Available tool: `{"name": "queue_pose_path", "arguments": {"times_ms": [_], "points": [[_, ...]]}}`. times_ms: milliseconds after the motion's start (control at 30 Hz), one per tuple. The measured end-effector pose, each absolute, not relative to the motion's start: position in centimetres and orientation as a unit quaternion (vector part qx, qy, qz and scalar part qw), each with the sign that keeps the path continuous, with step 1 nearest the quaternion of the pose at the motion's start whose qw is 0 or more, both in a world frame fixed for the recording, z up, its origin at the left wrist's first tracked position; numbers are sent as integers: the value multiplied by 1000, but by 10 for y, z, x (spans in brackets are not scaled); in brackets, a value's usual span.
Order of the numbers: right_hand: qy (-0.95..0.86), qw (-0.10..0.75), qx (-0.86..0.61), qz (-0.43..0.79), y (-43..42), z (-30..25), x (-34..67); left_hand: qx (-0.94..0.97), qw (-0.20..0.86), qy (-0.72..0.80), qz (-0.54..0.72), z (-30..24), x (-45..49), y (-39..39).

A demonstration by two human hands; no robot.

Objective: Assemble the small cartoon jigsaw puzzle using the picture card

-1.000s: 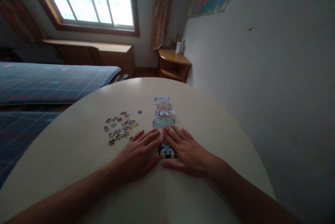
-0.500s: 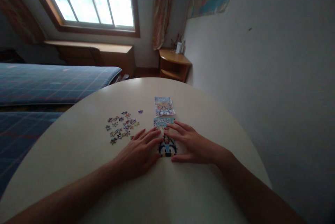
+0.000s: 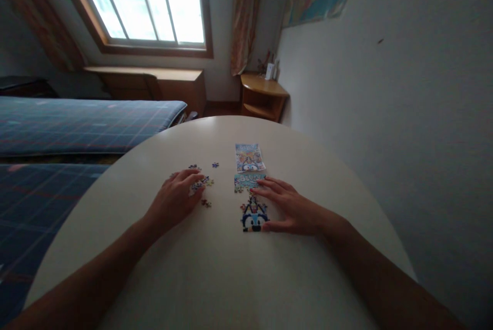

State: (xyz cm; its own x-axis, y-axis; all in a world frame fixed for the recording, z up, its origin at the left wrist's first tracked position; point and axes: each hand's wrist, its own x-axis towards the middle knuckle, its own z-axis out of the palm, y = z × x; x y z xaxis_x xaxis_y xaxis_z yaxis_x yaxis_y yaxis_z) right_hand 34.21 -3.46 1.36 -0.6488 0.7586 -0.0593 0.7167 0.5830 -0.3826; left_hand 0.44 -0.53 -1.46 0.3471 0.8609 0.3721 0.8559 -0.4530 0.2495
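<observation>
My left hand [image 3: 177, 194] is over the loose jigsaw pieces [image 3: 201, 184] on the left, hiding part of the pile. Its fingers are apart and bent a little, and no piece shows in its grip. My right hand [image 3: 290, 205] lies with spread fingers along the right side of the partly joined jigsaw puzzle [image 3: 254, 219], fingertips touching it. A blue dog face fills the puzzle's lower part, and a lettered strip [image 3: 246, 181] forms its top. Between them the left side has a gap. Just beyond lies a picture sheet [image 3: 249, 158] with a similar design.
Everything lies on a round white table [image 3: 231, 278]. One piece [image 3: 215, 165] sits apart, left of the sheet. Beds with plaid covers [image 3: 96, 124] stand to the left, a wall [image 3: 385, 114] to the right, and a corner shelf [image 3: 265, 86] beyond the table.
My left hand has moved left, away from the puzzle and onto the loose pieces. My right hand stays at the puzzle's right side. The view has shifted slightly.
</observation>
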Motion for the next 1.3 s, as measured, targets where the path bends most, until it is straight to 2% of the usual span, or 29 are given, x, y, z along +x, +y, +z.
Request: {"name": "queue_pose_path", "arguments": {"times_ms": [200,433,1300], "points": [[-886,71,-416,194,-36,11,342,838,4,504,211,-23,15,-1],[-884,52,-420,199,-35,16,339,851,6,499,161,-25,21,-1],[-884,69,-414,205,-34,14,344,847,43,472,241,-28,17,2]]}}
